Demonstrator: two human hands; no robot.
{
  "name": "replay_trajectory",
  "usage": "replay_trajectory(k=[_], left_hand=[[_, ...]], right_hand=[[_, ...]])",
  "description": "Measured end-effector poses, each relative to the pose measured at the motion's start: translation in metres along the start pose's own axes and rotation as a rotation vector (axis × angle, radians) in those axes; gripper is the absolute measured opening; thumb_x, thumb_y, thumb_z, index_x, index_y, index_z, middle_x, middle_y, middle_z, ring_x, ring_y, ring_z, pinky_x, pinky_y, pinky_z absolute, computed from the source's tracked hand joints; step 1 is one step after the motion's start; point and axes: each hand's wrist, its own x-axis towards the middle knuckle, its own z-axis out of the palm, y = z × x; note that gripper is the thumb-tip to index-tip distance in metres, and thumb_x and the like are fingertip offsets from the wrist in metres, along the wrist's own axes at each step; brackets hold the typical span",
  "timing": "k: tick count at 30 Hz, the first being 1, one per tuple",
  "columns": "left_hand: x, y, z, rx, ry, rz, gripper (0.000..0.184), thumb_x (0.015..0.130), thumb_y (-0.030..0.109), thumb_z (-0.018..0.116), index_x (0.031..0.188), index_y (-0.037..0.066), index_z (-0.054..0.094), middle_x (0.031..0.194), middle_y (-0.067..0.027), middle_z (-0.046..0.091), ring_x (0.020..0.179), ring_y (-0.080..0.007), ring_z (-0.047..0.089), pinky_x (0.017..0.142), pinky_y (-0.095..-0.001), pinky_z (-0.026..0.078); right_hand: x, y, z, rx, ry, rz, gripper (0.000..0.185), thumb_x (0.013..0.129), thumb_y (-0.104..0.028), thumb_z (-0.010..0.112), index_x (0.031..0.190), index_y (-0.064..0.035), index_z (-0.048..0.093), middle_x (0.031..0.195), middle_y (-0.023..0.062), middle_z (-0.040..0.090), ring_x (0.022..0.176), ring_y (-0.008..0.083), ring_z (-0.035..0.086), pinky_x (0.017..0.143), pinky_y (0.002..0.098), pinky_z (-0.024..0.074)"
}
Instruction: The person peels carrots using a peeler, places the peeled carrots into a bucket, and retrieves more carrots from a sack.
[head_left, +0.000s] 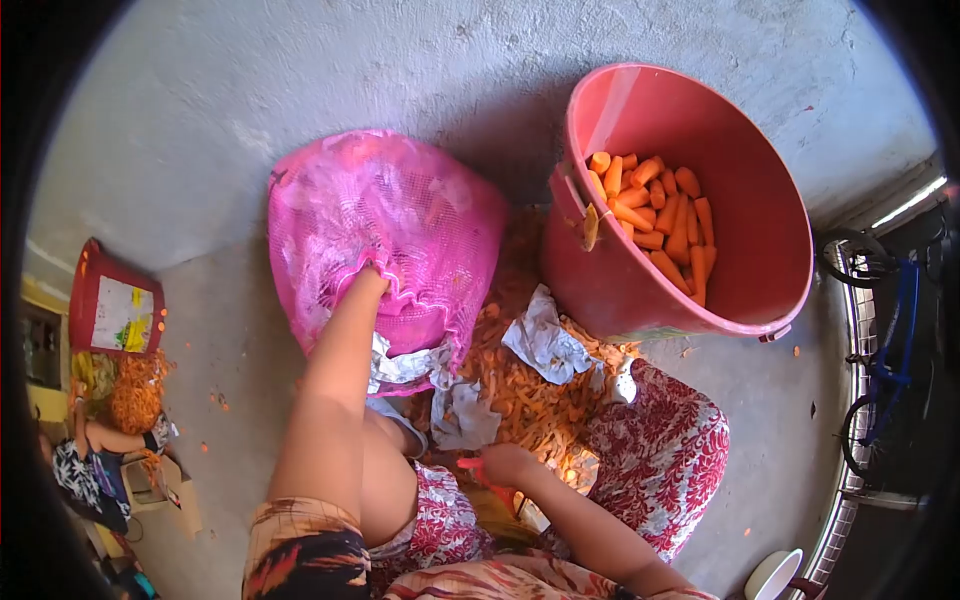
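Observation:
My left arm reaches into the mouth of a pink mesh sack (pixel 440 215). Only the wrist edge of my left hand (pixel 374 281) shows; the fingers are hidden inside. Crumpled paper (pixel 405 365) sticks out under the sack's gathered rim. Low between my knees, my right hand (pixel 508 466) is closed around a red peeler (pixel 469 463), of which little shows. Orange carrot peelings (pixel 520 395) lie heaped on the floor beside it. Several peeled carrots (pixel 655 215) rest in a large red tub (pixel 740 190), beyond my right hand.
Torn paper pieces (pixel 548 335) lie on the peelings. A rough grey wall (pixel 480 60) stands behind the sack and tub. At far left, another person's leg (pixel 110 438) shows near a red bucket (pixel 125 300) and a cardboard box (pixel 178 495). A blue bicycle (pixel 895 350) stands right; a white basin (pixel 775 575) is below.

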Motion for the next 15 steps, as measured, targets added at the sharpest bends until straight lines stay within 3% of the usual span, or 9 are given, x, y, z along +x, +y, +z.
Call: replay_trajectory(k=[6, 15], left_hand=[[-0.004, -0.002, 0.002, -0.097, 0.028, -0.026, 0.046, 0.075, 0.035, 0.046, 0.109, 0.004, 0.05, 0.112, -0.0193, 0.048, 0.104, -0.0319, 0.047, 0.085, -0.0384, 0.04], [-0.005, 0.02, 0.027, -0.166, 0.072, -0.039, 0.048, 0.075, 0.038, 0.047, 0.109, 0.004, 0.05, 0.113, -0.0197, 0.048, 0.103, -0.0323, 0.047, 0.085, -0.0388, 0.04]], right_hand=[[-0.001, -0.012, 0.003, -0.008, 0.016, -0.059, 0.029, 0.073, -0.025, 0.05, 0.088, 0.0, 0.053, 0.083, 0.0192, 0.059, 0.078, 0.0334, 0.057, 0.067, 0.0416, 0.0445], [-0.008, -0.025, -0.003, 0.009, 0.062, -0.077, 0.028, 0.073, -0.021, 0.048, 0.091, 0.001, 0.052, 0.086, 0.0201, 0.058, 0.081, 0.0341, 0.057, 0.068, 0.0424, 0.0447]])
